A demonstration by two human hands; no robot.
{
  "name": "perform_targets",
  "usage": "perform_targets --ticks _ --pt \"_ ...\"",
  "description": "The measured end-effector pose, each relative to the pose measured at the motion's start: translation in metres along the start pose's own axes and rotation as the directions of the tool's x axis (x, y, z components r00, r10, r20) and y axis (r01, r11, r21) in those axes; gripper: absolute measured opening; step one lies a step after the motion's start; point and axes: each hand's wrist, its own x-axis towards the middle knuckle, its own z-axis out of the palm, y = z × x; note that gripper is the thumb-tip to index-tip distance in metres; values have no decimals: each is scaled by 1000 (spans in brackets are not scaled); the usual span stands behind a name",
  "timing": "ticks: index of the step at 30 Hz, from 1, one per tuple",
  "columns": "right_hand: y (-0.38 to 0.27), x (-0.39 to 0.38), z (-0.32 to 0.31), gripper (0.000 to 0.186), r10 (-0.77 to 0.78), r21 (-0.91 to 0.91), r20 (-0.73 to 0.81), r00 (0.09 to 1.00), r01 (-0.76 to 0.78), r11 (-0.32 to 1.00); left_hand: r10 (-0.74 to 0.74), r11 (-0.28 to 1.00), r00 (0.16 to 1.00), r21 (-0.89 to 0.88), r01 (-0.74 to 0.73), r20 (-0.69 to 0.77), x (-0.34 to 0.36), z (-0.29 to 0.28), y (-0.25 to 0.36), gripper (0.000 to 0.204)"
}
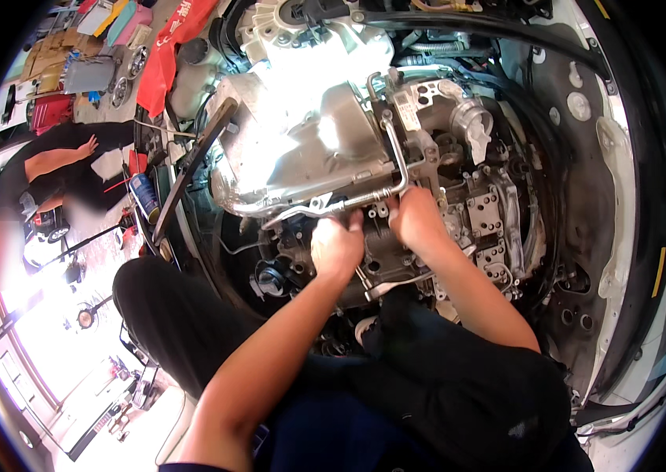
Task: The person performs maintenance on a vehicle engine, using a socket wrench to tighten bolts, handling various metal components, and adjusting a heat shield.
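Observation:
A bent metal pipe (360,202) runs along the lower edge of a large brown-grey metal heat shield (337,141) in an opened engine bay. Just below the pipe, my left hand (337,245) is closed, thumb up, its fingertips hidden. My right hand (417,220) reaches in beside the pipe's bend, fingers curled down and mostly out of sight. What either hand grips does not show. Between my forearms lies the dark engine block (384,248). Right of my right hand sits a machined metal valve body (486,216) with several holes.
A flat metal bar (195,169) slants along the bay's left side, near a blue spray can (144,195). A red cloth (172,59) hangs at upper left. Another person in dark clothes (57,161) is off to the left. The car's inner fender (577,181) bounds the right.

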Motion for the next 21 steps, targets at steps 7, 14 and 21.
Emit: perform_targets --ticks 7,14,21 --pt "-48 -6 -80 31 -585 -253 -297 755 529 810 98 986 982 -116 -118 -159 -7 -109 29 35" --pt "-91 83 -37 62 -651 -531 -205 731 476 701 -33 988 927 -149 -25 -374 25 -76 -31 43" --pt "-95 100 2 53 -550 -549 -427 718 278 788 54 974 892 -172 -146 -450 39 -78 -69 42"
